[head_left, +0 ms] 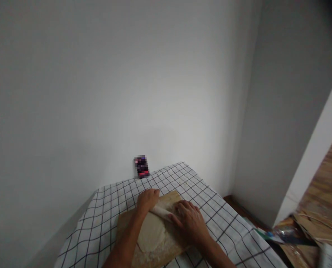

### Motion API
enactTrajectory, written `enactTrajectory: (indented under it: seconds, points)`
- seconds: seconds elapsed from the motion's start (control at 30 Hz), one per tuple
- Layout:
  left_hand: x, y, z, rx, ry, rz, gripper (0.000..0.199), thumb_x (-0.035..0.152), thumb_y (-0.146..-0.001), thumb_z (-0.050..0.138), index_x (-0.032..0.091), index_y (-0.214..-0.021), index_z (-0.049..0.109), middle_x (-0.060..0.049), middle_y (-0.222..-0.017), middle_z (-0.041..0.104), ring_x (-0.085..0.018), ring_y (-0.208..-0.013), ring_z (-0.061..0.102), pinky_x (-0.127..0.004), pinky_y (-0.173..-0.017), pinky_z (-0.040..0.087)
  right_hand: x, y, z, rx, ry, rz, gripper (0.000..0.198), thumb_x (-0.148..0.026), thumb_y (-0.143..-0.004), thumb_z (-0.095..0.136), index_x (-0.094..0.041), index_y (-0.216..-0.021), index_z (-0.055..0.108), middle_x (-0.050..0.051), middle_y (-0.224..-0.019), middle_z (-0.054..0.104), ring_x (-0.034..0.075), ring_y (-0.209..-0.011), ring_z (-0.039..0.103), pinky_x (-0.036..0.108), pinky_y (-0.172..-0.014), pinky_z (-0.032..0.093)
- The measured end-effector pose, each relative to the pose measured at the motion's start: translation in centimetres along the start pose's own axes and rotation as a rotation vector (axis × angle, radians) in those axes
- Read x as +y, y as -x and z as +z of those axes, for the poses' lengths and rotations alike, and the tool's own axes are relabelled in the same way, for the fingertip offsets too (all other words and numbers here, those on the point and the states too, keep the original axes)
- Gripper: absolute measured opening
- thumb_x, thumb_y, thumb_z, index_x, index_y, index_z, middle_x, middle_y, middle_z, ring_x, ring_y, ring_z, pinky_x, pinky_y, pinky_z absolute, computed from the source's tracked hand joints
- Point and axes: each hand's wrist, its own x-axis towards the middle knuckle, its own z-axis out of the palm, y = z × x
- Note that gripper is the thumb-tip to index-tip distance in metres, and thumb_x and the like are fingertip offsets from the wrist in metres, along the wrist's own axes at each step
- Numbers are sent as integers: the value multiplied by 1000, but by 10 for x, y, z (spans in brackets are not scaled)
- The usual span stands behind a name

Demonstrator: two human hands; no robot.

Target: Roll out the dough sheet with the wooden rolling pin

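Observation:
A pale rolling pin (162, 213) lies slantwise across the far part of a flat sheet of dough (151, 232). My left hand (148, 200) is closed over the pin's left end. At its other end my right hand (190, 219) grips it, fingers curled over and thumb along the near side. Under the dough is a wooden board (168, 198), dusted with what looks like flour. Both ends of the pin are hidden by my hands, and my left forearm covers part of the board.
A white cloth with dark grid lines (210, 212) covers the table. At the back, a small dark upright object (142, 166), blurred out, leans against the white wall (121, 93). Cardboard and plastic clutter (296, 238) lies beyond the table's right edge.

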Motion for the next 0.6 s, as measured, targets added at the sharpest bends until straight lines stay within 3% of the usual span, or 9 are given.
enactTrajectory:
  seconds: [0.2,0.37,0.5,0.6]
  points:
    - [2,-27,-7,-89,27,12,35,24,-108,43,21,-129,71,-15,-124,81,-28,-115,76,-39,-95,57,-2,-6,-3,-33,-45,38,22,-41,-111,66,-26,-112,82,9,-126,81,28,-123,75,38,-103,56]
    - [11,-33,-8,-98,62,-3,40,27,-105,47,22,-135,72,-16,-130,80,-31,-123,76,-42,-100,57,2,-3,1,-21,-88,10,23,-33,-111,62,-24,-108,83,10,-124,81,27,-120,76,35,-99,58]
    - [17,-37,-5,-85,121,-81,54,35,-111,31,19,-121,81,-19,-131,82,-32,-126,77,-42,-100,58,6,1,7,13,-124,14,14,-28,-103,71,-25,-112,82,8,-130,80,28,-124,75,36,-102,58]
    - [17,-39,-3,-75,166,-94,57,37,-110,30,18,-115,84,-20,-129,84,-33,-124,78,-43,-98,59,5,3,8,16,-113,29,22,-26,-94,79,-27,-116,81,8,-134,79,32,-129,73,39,-107,57]
